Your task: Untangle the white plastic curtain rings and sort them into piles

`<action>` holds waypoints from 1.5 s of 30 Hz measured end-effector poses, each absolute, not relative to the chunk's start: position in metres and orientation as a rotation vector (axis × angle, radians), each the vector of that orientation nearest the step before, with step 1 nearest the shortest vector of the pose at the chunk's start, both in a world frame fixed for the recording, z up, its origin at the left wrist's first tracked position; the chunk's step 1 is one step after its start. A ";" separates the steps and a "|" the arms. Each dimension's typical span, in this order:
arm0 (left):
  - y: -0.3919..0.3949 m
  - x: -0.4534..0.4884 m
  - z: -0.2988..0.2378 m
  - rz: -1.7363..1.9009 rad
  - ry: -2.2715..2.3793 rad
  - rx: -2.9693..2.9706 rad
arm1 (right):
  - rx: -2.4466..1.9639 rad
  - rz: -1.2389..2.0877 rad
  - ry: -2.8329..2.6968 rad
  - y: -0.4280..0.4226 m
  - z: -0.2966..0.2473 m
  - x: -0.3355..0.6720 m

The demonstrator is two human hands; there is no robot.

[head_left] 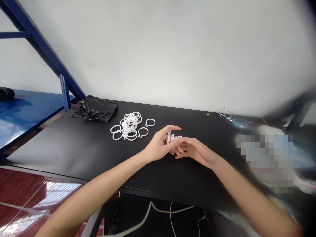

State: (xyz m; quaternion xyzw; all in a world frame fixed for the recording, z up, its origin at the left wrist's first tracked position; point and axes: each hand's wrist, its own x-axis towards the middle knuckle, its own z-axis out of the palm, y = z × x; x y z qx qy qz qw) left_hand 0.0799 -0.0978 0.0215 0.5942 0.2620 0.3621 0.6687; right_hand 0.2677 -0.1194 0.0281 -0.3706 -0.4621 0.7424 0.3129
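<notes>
I'm watching both hands working close together over the black table (93, 149). The left hand (161, 144) is curling round a small white plastic piece (169, 136) — fingers narrow, holding it between thumb and fingers. The right hand (197, 149) is reaching in from the other side, its fingertips meeting the piece's right end; I'm not able to tell whether they're pinching it or just touching. Fingers are hiding much of its shape.

White plastic rings (127, 126) — open ones with small end tabs — are lying in a loose pile left of the hands, one lone ring (147, 125) sitting just beside them. A crumpled black plastic bag (97, 110) is resting behind, and eyeglasses (240, 123) are lying near the wall (158, 52), right.
</notes>
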 end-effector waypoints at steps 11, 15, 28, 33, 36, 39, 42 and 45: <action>-0.104 0.078 0.014 0.825 0.557 1.813 | -1.006 1.629 -1.211 -0.135 0.014 0.240; -0.104 0.080 0.010 0.823 0.452 1.791 | -0.980 1.511 -1.350 -0.137 0.020 0.241; -0.109 0.081 0.018 0.759 0.488 1.833 | -1.097 1.462 -1.088 -0.138 0.017 0.234; -0.107 0.079 0.015 0.707 0.513 1.860 | -1.147 1.450 -0.943 -0.137 0.019 0.232; -0.107 0.079 0.016 0.676 0.487 1.844 | -1.187 1.417 -0.896 -0.136 0.016 0.233; -0.110 0.080 0.019 0.602 0.450 1.804 | -1.202 1.332 -0.958 -0.136 0.012 0.235; -0.111 0.081 0.021 0.537 0.405 1.696 | -1.183 1.243 -1.062 -0.138 0.011 0.236; -0.111 0.082 0.020 0.546 0.360 1.575 | -1.170 1.272 -1.063 -0.138 0.014 0.237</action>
